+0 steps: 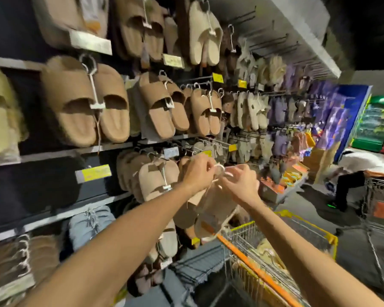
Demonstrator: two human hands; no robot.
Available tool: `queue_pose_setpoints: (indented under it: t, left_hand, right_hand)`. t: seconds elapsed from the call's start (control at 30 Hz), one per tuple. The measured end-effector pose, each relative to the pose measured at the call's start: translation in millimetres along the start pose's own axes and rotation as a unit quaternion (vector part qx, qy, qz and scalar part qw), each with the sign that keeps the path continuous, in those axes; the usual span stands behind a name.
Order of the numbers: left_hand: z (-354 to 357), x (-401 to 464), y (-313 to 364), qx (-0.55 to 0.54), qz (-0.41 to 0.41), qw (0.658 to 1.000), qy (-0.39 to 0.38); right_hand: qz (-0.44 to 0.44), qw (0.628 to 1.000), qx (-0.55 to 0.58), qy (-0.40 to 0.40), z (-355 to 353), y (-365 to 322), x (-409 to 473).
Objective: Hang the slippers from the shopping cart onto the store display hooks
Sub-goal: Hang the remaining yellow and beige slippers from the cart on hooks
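Both arms reach forward and up: the left hand [198, 171] and the right hand [238, 181] each pinch the white hanger [220, 168] of a tan slipper pair [215, 202]. The pair hangs just before the display hooks [211, 141], above the shopping cart [275, 251], with crowded slippers leftward and open aisle rightward.

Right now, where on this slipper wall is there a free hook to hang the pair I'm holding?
Bare hooks jut out top right, beyond the cream slippers. The brown slipper rows on the left are packed. Both hands hold the pair's white hanger.
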State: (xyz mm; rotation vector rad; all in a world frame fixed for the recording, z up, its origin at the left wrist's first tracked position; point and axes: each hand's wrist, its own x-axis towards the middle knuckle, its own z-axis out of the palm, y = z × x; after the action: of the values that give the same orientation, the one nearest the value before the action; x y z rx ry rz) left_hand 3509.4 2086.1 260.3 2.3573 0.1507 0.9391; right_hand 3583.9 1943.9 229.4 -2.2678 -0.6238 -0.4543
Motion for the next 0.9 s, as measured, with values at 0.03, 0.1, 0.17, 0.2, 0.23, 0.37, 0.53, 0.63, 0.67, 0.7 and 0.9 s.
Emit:
queue_pose_setpoints:
  t: [0.03,0.1,0.17,0.2,0.23,0.37,0.53,0.63,0.67,0.7,0.9]
  left_hand:
    - [-16,-9,1,0.012,-0.002,1.0,0.01]
    - [-46,-31,4,0.029,-0.006,0.999,0.014]
    - [-78,-55,3,0.039,-0.016,0.999,0.019]
    - [-96,-67,2,0.045,-0.023,0.998,0.03]
    - [-114,-79,-2,0.054,-0.033,0.997,0.046]
    - [-187,-128,-23,0.123,-0.092,0.982,0.113]
    - [-284,-181,-52,0.199,-0.182,0.949,0.161]
    - [-343,-211,-59,0.197,-0.233,0.931,0.199]
    - [-363,-221,-61,0.2,-0.245,0.925,0.211]
    - [-383,-231,-64,0.2,-0.256,0.918,0.228]
    - [-478,-282,-81,0.156,-0.283,0.883,0.341]
  right_hand:
    - [-0.032,0.999,0.001,-0.021,2,-6,-8]
    - [-0.095,0.991,0.083,-0.038,10,-16,-21]
    - [-0.144,0.975,0.162,-0.054,17,-43,-38]
    - [-0.16,0.966,0.193,-0.059,21,-61,-47]
    - [-0.162,0.961,0.214,-0.063,22,-82,-59]
    - [-0.168,0.948,0.236,-0.133,31,-169,-94]
    - [-0.197,0.926,0.258,-0.192,44,-271,-132]
    - [-0.232,0.898,0.304,-0.217,46,-331,-147]
    - [-0.234,0.889,0.324,-0.224,46,-353,-152]
    - [-0.232,0.882,0.339,-0.232,46,-374,-157]
    - [-0.251,0.869,0.353,-0.238,56,-504,-181]
